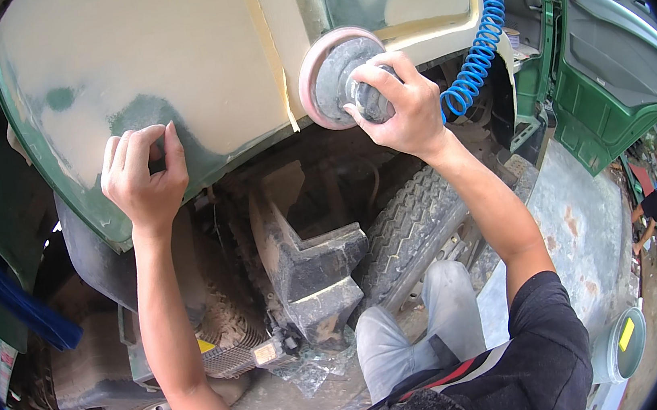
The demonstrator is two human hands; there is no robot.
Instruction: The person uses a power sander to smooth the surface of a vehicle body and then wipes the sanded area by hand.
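my right hand is wrapped round the grey top of a round, pink-rimmed sander, thumb on one side, fingers over the other. it's upper centre, up against cream vehicle bodywork, just right of a tan tape strip; can't tell if the disc's whole face touches. my left hand is at the panel's lower left, by a dark green patch, fingers bent toward thumb w/ a small gap; can't tell if anything's pinched there.

to do this well, i'd say: keep the disc flat, press lightly & evenly, move in overlapping passes, don't dwell.

edges: the tape's loose-looking lower end hangs nr the disc & could snag. the panel's bottom edge is close under both hands, so ease off there. below it are a tyre & dark parts, so mind the knuckles. blue coiled hose hangs by my right wrist, limiting room that way. widest free stretch: cream area btwn tape & left hand.
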